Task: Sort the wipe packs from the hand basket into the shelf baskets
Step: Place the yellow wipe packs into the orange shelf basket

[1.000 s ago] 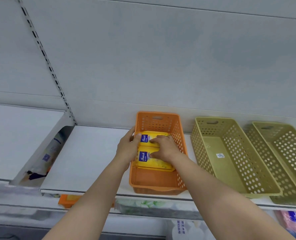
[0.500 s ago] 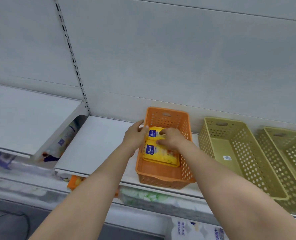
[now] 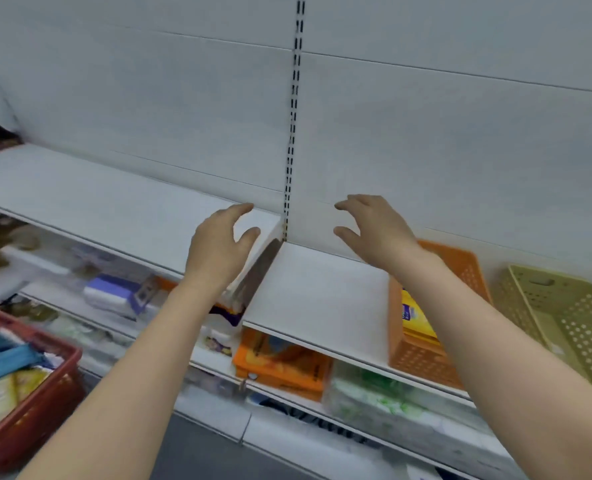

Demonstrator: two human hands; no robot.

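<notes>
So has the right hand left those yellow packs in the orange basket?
Yes. The right hand has lifted out of the orange plastic basket, leftward, empty; yellow wipe packs stay inside.

A shop aisle, w/ retail shelving: white metal shelves (image 3: 322, 299) hung on a slotted upright strip (image 3: 292, 133) against plain back panels. Packaged goods (image 3: 280, 365) line the lower shelf, some blurred. Perforated plastic bins, an orange basket (image 3: 422, 362) and a beige basket (image 3: 564, 317), sit at the shelf's right end. A red hand basket (image 3: 28, 417) of packs is at bottom left.
</notes>
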